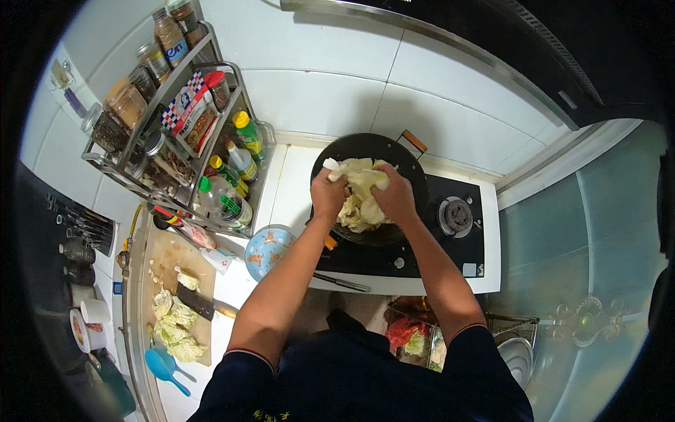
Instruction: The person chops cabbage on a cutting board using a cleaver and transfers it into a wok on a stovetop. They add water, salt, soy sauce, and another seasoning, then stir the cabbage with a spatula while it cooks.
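Observation:
Both hands are over a black wok (416, 163) on the stove. Pale green cabbage leaves (361, 177) are bunched between them. My left hand (328, 194) is closed round the left side of the leaves, and my right hand (395, 197) grips their right side. More cabbage lies beneath, in the wok. A blue patterned bowl (270, 250) sits left of the wok. On the wooden cutting board (163, 257) are several cabbage pieces (174, 329) and a cleaver with a dark blade (195, 300).
A metal rack (239, 83) of jars and bottles stands at the back left. The gas stove (460, 246) has a bare burner (455, 215) at right. A long-handled utensil (341, 283) lies at the counter's front edge. A blue ladle (165, 369) rests near the board. Overhead is the range hood (450, 53).

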{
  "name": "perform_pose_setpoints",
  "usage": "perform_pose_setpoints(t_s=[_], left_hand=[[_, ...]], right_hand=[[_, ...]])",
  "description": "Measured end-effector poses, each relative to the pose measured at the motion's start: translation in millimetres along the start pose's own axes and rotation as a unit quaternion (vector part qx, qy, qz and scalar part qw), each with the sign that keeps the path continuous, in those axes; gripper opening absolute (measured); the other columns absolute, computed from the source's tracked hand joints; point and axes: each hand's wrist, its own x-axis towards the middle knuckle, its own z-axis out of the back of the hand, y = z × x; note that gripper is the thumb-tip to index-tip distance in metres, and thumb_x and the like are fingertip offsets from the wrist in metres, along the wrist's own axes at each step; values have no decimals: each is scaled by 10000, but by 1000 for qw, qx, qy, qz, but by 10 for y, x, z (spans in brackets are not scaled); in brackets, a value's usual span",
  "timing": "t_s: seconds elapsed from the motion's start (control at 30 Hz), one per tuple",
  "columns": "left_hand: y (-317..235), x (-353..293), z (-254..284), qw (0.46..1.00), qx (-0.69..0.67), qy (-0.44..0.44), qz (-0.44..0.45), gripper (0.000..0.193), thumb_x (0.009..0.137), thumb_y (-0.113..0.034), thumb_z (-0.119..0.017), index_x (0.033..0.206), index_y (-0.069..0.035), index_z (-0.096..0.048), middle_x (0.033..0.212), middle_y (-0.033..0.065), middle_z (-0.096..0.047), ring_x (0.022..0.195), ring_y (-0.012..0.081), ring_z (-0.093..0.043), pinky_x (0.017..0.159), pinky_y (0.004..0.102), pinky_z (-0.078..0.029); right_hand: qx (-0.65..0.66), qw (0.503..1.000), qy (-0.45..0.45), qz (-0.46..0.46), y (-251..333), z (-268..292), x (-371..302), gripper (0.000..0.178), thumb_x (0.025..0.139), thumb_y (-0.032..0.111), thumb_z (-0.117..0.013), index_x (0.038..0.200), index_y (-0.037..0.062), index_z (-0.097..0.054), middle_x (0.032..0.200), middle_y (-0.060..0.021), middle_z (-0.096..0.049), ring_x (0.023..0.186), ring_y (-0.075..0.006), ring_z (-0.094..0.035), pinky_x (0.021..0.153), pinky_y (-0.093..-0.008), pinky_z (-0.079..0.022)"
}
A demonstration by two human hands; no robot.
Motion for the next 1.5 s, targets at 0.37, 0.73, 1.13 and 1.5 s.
perform_pose_setpoints(t_s=[0.37,0.73,1.13,1.5], left_hand=[[-153,-426,566,956,242,-37,-161,430,926,-124,-708,1344,-86,-612,1292,154,-660,1155,288,-649,991,387,-513],[497,-2963,4077,823,305,-479,-22,397,825,-52,-773,1205,-63,-659,1130,162,-673,1078,318,-645,905,388,-522],[625,-2754,5319,836,237,-494,26,274,897,-41,-702,1167,-50,-661,1064,158,-690,895,283,-692,770,379,-545],[1232,-2983,4804,873,12,-483,66,265,983,-41,-644,1241,17,-626,977,26,-661,819,85,-586,760,246,-489]], right_hand=[[-79,995,14,53,-588,-141,244,798,694,83,-841,1420,21,-517,1390,-183,-543,1313,-376,-498,1139,-453,-393],[239,891,365,126,1354,-2234,-1991,475,828,191,-819,1217,27,-603,1211,-154,-629,1017,-257,-650,871,-382,-542],[9,939,304,163,2901,-5285,-1872,507,815,287,-801,1212,28,-620,1182,-203,-652,1103,-400,-631,911,-481,-509],[9,915,398,66,3010,-5764,-1803,366,661,251,-793,845,-6,-606,826,-165,-665,795,-343,-664,748,-423,-524]])
